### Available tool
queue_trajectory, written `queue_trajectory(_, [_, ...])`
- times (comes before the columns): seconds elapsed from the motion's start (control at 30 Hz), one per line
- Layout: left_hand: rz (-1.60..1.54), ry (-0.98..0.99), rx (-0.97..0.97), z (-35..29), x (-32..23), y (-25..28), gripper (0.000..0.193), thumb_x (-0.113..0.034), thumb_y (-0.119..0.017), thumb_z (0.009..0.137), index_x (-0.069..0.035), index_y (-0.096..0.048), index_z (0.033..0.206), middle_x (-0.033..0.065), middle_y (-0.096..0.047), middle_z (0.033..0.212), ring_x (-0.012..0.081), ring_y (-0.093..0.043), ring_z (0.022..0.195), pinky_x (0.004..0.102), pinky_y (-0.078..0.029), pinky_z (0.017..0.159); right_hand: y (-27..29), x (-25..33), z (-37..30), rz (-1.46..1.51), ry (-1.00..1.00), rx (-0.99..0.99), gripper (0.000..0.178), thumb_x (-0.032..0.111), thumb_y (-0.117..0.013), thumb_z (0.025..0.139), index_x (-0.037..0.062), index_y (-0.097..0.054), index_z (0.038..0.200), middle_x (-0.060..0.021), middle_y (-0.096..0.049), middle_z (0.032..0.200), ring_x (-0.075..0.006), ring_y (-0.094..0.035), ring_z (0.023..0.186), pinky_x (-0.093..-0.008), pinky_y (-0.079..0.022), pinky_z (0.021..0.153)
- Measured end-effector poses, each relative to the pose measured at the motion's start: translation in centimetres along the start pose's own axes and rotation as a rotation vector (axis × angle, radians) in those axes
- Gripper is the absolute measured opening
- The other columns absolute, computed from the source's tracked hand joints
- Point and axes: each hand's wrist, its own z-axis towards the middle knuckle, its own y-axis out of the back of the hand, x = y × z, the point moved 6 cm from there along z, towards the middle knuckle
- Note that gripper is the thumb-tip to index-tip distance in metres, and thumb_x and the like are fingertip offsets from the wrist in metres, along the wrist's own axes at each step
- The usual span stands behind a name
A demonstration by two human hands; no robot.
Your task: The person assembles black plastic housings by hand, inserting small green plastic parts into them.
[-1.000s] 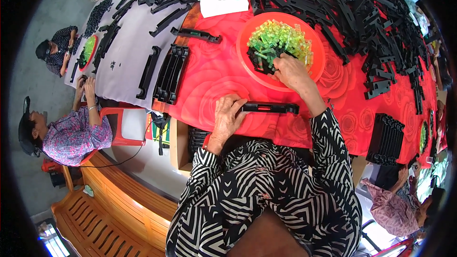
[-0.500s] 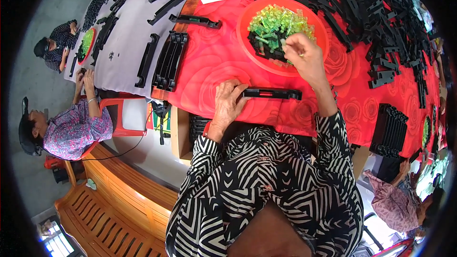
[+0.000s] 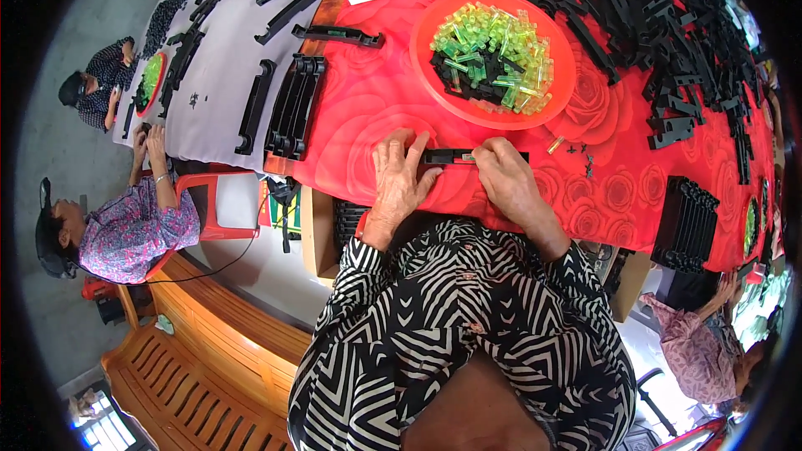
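In front of me on the red tablecloth lies a long black plastic level body (image 3: 438,156) with a slot in its middle. My left hand (image 3: 395,179) grips its left end between thumb and fingers. My right hand (image 3: 514,186) is closed over the middle and right part, its fingertips pressing a small clear level vial (image 3: 469,157) at the slot. Beyond my hands sits a round red basin (image 3: 501,122), holding many yellow-green vials (image 3: 480,29) and small black plastic pieces (image 3: 459,79).
Several level bodies (image 3: 296,108) stand stacked at left; another stack (image 3: 685,225) is at right. A large heap of black bodies (image 3: 660,25) covers the far right. A loose vial (image 3: 555,145) lies near the basin. People (image 3: 125,225) sit at left beside a wooden bench (image 3: 192,367).
My right hand has come down from above the basin to the level body, bringing the small vial to its slot. My left hand still holds the left end.
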Motion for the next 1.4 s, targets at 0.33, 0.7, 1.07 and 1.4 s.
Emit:
queue_trajectory(0.33, [0.027, -0.234, 0.014, -0.3, -2.8, -0.9, 0.042, -0.017, -0.076, 0.07, -0.007, -0.065, 0.109, 0.0064, -0.059, 0.108, 0.0283, -0.051, 0.106, 0.0455, -0.038, 0.088, -1.4, -0.3, -0.2, -0.228, -0.024, -0.046, 0.017, 0.009, -0.063, 0.072, 0.0055, -0.065, 0.088, -0.0064, -0.052, 0.084, -0.0247, -0.052, 0.081, -0.0376, -0.041, 0.067])
queue_trajectory(0.7, [0.113, -0.194, -0.012, -0.7, -3.1, -2.2, 0.037, -0.018, -0.073, 0.072, -0.004, -0.065, 0.105, 0.0079, -0.057, 0.101, 0.0278, -0.05, 0.105, 0.0503, -0.033, 0.098, -1.9, -0.2, -0.2, -0.315, -0.116, -0.01, 0.009, 0.012, -0.061, 0.074, 0.0084, -0.062, 0.082, -0.0072, -0.051, 0.081, -0.0269, -0.051, 0.08, -0.0402, -0.038, 0.067])
queue_trajectory(1.07, [0.166, -0.235, 0.051, -0.6, -2.7, -2.5, 0.035, -0.015, -0.071, 0.073, -0.004, -0.064, 0.106, 0.0077, -0.058, 0.102, 0.0275, -0.05, 0.106, 0.0484, -0.038, 0.094, -2.6, 0.6, -0.7, -0.372, -0.072, 0.004, 0.012, 0.013, -0.063, 0.073, 0.006, -0.058, 0.081, -0.0086, -0.053, 0.082, -0.0273, -0.052, 0.081, -0.0404, -0.04, 0.072])
queue_trajectory(1.4, [0.1, -0.209, 0.034, -0.6, -2.9, -2.5, 0.03, -0.015, -0.064, 0.077, -0.005, -0.063, 0.105, 0.0096, -0.057, 0.101, 0.0296, -0.05, 0.106, 0.0497, -0.036, 0.095, -2.6, 0.0, -0.9, -0.303, -0.095, 0.004, 0.015, 0.014, -0.064, 0.07, 0.0055, -0.061, 0.083, -0.009, -0.051, 0.085, -0.0275, -0.051, 0.084, -0.0418, -0.039, 0.072])
